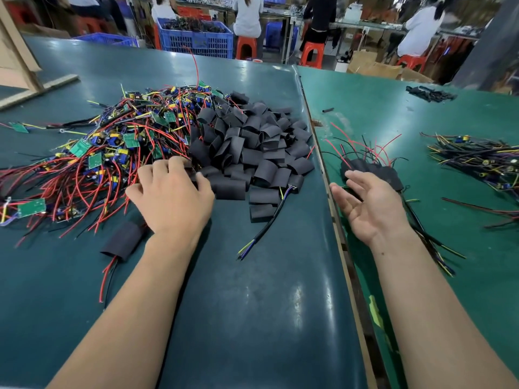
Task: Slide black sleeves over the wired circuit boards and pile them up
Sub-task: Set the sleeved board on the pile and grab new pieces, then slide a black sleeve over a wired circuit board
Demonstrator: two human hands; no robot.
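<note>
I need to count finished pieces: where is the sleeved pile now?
In the head view, the sleeved pile lies right of the table seam, just beyond the open right hand.

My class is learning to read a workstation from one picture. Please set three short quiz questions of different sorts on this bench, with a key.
1. True or false: the right hand grips a circuit board.
2. Multiple choice: the left hand reaches into
A. the blue crate
B. the near edge of the heap of black sleeves, beside the tangle of wired boards
C. the small pile of sleeved boards
3. Fill the gap: the small pile of sleeved boards lies just beyond the ____ hand.

Key
1. False: it is open, palm up, holding nothing.
2. B
3. right
</note>
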